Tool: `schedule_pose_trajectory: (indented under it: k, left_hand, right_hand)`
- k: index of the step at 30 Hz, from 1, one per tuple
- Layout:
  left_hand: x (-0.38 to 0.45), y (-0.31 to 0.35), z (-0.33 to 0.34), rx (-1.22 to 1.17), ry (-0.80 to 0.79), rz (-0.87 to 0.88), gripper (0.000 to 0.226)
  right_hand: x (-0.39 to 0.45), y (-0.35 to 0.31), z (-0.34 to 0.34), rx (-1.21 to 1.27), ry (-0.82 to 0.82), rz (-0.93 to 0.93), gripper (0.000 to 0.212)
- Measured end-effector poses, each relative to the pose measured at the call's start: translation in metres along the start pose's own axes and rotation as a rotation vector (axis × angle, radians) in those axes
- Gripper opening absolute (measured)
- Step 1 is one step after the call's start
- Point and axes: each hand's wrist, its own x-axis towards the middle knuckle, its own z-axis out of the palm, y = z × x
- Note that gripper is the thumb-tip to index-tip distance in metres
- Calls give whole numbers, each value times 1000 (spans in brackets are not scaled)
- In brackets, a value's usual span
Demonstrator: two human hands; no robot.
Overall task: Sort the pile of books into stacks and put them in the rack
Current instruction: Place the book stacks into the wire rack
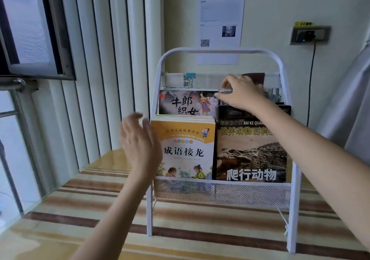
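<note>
A white metal rack (220, 51) with mesh tiers stands on a striped table. Its front tier holds a stack of yellow story books (184, 149) on the left and dark reptile books (250, 153) on the right. The middle tier shows a grey picture book (184, 103) on the left. My right hand (242, 93) reaches over the reptile books and pinches the top edge of a book in the middle tier's right side. My left hand (138, 141) hovers open beside the rack's left post, holding nothing. The back tier holds clipped papers (190, 80).
The striped table top (80, 209) runs to a window and white vertical blinds (100, 59) on the left. A paper notice (220, 19) hangs on the wall behind the rack. A wall socket with a black cable (309, 34) sits at the right.
</note>
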Motion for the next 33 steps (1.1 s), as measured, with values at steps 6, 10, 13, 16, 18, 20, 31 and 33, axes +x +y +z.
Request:
schedule_pose_trajectory:
  k: [6,10,13,16,18,20,31,33]
  left_hand:
    - [87,88,58,56,-549,412,24]
    - [88,89,105,243,-920,446,34]
    - [74,74,112,258,-806,496,34]
    - [74,70,111,226,-783,543,33]
    - [78,69,111,215,-804,566,33]
    - [85,67,111,187,-835,565,36]
    - [92,63,102,173,-931,566,40]
    - [92,62,95,179,-950,532,45]
  right_hand:
    - [7,2,-7,15,-83,-36,41]
    - [6,6,-1,40,-47,-43,33]
    - [8,7,2,54,-29,-50,30]
    - [9,7,4,69,-14,-48,34]
    - [9,7,4,94,-13,-46,36]
    - [8,8,3,134,-22,-42,36]
    - [12,-19,-6,-78,-87,34,44]
    - [15,-28,-8,-23,-90,98,43]
